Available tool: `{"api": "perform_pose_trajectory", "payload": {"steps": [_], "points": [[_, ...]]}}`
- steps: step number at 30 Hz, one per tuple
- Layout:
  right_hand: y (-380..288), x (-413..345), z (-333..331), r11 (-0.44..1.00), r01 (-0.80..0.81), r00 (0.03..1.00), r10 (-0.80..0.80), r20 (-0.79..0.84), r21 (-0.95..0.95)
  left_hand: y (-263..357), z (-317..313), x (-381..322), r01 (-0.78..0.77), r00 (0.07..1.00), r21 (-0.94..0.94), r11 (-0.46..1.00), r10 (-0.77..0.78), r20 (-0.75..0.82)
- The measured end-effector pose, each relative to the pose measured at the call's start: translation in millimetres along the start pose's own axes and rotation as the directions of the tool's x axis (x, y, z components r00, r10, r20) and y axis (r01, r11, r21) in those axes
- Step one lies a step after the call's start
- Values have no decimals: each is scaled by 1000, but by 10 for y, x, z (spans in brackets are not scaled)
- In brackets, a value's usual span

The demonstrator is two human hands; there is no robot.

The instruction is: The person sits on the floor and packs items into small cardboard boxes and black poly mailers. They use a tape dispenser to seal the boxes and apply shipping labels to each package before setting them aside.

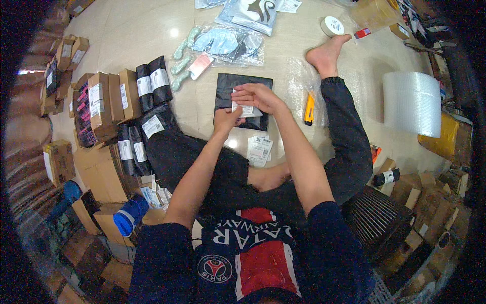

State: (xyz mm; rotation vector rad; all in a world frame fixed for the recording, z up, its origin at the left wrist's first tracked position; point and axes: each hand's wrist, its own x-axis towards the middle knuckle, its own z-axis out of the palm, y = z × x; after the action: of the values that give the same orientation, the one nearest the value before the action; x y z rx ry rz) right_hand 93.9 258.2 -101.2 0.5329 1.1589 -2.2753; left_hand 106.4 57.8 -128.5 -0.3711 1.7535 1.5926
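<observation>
A flat black poly mailer (224, 89) lies on the tiled floor before me. Above it, my left hand (228, 121) pinches a white printed label (243, 110) between thumb and fingers at its lower left corner. My right hand (260, 98) lies across the label's upper part, fingers stretched out side by side; its thumb is hidden, so a grip cannot be made out. The label's lower right edge lifts at an angle. Closer to my body, a few more printed labels (260, 150) rest in a loose pile on the floor.
A yellow utility knife (309, 108) lies on bubble wrap by my right leg. Farther right stands a bubble wrap roll (413, 103). Wrapped black parcels (153, 81) and cardboard boxes (100, 102) crowd the left. Bagged goods (228, 45) and a tape roll (332, 26) lie ahead.
</observation>
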Motion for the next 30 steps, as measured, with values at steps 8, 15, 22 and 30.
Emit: {"api": "perform_pose_trajectory", "payload": {"steps": [8,15,22,30], "points": [[167,-6,-100,965,-262,956,262,132,-15,-67,-507,-417,-102,937,577,810,-116,329],[446,-391,18,809,-97,980,179,86,-580,125,-379,-448,-432,902,407,805,393,181],[870,-590,-254,789,122,907,-335,-255,-602,5,-371,-254,-339,769,653,677,599,-222],[851,-813,-333,966,248,868,-257,-425,-78,301,-431,-376,-312,940,437,844,340,14]]}}
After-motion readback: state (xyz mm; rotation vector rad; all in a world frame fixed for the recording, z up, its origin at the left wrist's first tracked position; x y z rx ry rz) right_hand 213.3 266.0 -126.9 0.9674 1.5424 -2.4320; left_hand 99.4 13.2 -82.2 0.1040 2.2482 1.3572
